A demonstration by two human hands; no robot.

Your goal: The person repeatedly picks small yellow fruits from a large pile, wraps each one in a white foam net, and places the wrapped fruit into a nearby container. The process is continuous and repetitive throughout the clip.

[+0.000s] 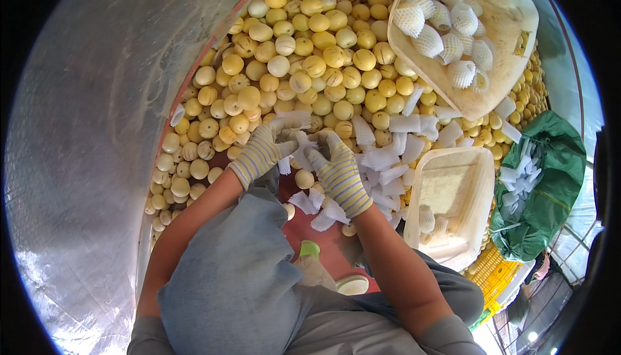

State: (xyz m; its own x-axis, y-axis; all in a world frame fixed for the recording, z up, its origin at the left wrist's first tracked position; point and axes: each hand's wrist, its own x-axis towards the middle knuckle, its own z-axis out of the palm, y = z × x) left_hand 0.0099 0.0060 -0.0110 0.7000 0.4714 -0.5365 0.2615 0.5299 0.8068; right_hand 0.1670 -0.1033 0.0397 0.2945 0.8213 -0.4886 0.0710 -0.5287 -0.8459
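Both hands wear white gloves with yellow and grey stripes and meet in front of my knees. My left hand [262,151] is closed on a white foam net sleeve [302,150]. From the other side, the fingers of my right hand [339,172] pinch the same sleeve. Another foam piece [292,120] lies at the fingertips of my left hand. Whether a fruit is inside the held sleeve I cannot tell. Just below the hands sits a pale round fruit [304,179]. Beyond them spreads a heap of small yellow melons [314,64], some with dark stripes.
Loose foam sleeves [388,158] are scattered right of my hands. A large white tub [498,38] holds several sleeved fruits at the far right. Nearer stands a shallow white bin [446,180] with a few. Beside it are a green sack [550,187] of sleeves and a yellow crate [495,277].
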